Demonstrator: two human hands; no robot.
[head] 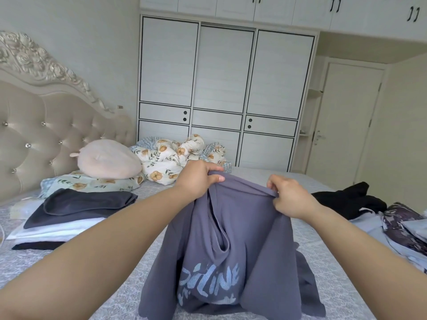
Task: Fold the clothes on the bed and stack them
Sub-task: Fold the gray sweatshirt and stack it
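Observation:
A slate-blue shirt with pale blue lettering hangs above the bed, its lower part bunched on the patterned cover. My left hand grips its top edge on the left, and my right hand pinches the same edge on the right. A stack of folded clothes, dark on top with white layers beneath, lies on the bed at the left. Loose clothes, black, pale blue and dark patterned, are piled at the right edge.
A pink plush cushion and a crumpled floral quilt lie at the head of the bed. The tufted headboard stands at the left. White wardrobes fill the far wall, and a closed door is at the right.

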